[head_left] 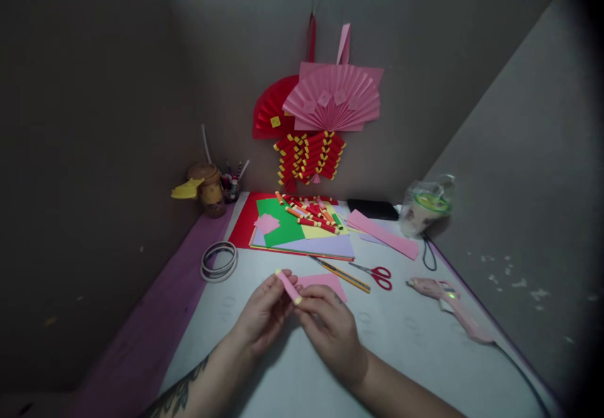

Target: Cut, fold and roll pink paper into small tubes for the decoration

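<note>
Between my two hands is a small pink paper tube [288,287] with pale yellow bands at both ends, tilted down to the right. My left hand [265,310] has its fingers closed round the tube's upper part. Thumb and fingertips of my right hand [330,327] pinch its lower end. Behind the hands a pink paper sheet [325,284] lies on the white table top [226,342]. Just beyond it are a yellow craft knife [346,276] and scissors [380,277] with red handles.
Rolls of tape [219,262] lie left; a pink glue gun [448,301] with a lit green light lies right. Behind are coloured paper sheets [283,223] with several red and orange paper tubes, a drink cup [211,191] and a bagged cup [427,210]. Paper fans [333,100] hang on the wall.
</note>
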{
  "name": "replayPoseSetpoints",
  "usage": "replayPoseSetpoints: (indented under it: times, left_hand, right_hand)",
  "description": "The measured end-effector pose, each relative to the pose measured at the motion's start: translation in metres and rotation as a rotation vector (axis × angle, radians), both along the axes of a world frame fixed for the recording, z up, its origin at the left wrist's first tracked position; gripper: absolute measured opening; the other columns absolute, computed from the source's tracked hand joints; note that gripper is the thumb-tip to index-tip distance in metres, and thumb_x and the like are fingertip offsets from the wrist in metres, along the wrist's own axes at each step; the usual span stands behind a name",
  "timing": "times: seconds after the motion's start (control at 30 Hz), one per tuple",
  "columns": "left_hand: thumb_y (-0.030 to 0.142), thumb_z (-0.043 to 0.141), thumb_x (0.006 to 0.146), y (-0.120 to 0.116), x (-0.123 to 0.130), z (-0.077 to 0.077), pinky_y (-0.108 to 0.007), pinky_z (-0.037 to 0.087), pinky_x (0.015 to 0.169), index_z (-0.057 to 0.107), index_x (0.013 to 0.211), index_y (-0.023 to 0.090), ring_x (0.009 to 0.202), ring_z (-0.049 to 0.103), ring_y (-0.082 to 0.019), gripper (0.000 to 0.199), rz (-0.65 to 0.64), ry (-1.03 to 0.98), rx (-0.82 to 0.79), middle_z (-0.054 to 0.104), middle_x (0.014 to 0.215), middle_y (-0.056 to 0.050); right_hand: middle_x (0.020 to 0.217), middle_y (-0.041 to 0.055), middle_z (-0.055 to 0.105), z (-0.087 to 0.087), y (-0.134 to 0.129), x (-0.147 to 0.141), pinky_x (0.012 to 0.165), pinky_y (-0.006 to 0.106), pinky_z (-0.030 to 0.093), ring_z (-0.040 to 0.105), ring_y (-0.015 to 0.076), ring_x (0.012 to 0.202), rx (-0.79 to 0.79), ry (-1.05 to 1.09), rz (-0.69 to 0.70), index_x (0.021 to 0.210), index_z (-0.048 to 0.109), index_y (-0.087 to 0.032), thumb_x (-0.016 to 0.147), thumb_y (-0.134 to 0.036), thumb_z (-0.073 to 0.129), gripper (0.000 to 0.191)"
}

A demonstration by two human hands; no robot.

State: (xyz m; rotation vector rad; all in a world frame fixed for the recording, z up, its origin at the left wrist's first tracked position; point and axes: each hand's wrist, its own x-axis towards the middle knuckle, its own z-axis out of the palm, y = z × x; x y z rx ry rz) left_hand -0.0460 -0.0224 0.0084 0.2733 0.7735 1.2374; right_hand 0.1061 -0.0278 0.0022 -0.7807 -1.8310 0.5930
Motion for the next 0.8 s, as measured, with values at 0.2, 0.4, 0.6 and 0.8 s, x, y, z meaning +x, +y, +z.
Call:
replayPoseSetpoints:
  times: [0.2, 0.4, 0.6, 0.8]
  left_hand:
    - [0.040, 0.081, 0.065, 0.009, -0.010, -0.004, -0.018, 0.045, 0.056, 0.065, 0.095, 0.014, 0.058, 0.058, -0.009, 0.042, 0.054, 0.463, 0.183, 0.063, 0.069, 0.001]
    - [0.039, 0.076, 0.069, 0.005, -0.006, -0.012, -0.021, 0.045, 0.060, 0.065, 0.096, 0.012, 0.065, 0.058, -0.012, 0.039, -0.093, 0.741, 0.333, 0.066, 0.077, -0.003]
    - [0.037, 0.073, 0.072, -0.001, 0.001, -0.011, -0.027, 0.048, 0.071, 0.067, 0.093, 0.012, 0.077, 0.062, -0.018, 0.033, -0.158, 0.887, 0.423, 0.069, 0.085, -0.007]
    - [0.037, 0.066, 0.079, -0.003, -0.002, -0.014, -0.026, 0.047, 0.070, 0.069, 0.091, 0.014, 0.078, 0.061, -0.017, 0.026, -0.116, 1.114, 0.568, 0.069, 0.087, -0.007]
  right_hand:
    - [0.083, 0.0033, 0.061, 0.002, 0.010, 0.004, 0.069, 0.028, 0.048, 0.058, 0.0155, 0.079, -0.054, 0.012, -0.058, 0.081, 0.060, -0.021, 0.084, -0.014, 0.056, 0.008]
    - [0.077, 0.0015, 0.060, 0.012, 0.024, 0.008, 0.061, 0.024, 0.044, 0.055, 0.0132, 0.068, -0.175, -0.034, -0.126, 0.081, 0.063, -0.020, 0.083, -0.013, 0.057, 0.009]
    - [0.076, 0.0013, 0.061, 0.014, 0.022, 0.008, 0.060, 0.022, 0.043, 0.056, 0.0131, 0.071, -0.254, -0.078, -0.095, 0.078, 0.065, -0.019, 0.081, -0.012, 0.059, 0.010]
    - [0.071, -0.0003, 0.061, 0.017, 0.022, 0.006, 0.061, 0.022, 0.041, 0.054, 0.0121, 0.068, -0.312, -0.092, -0.081, 0.070, 0.064, -0.019, 0.075, -0.007, 0.059, 0.014]
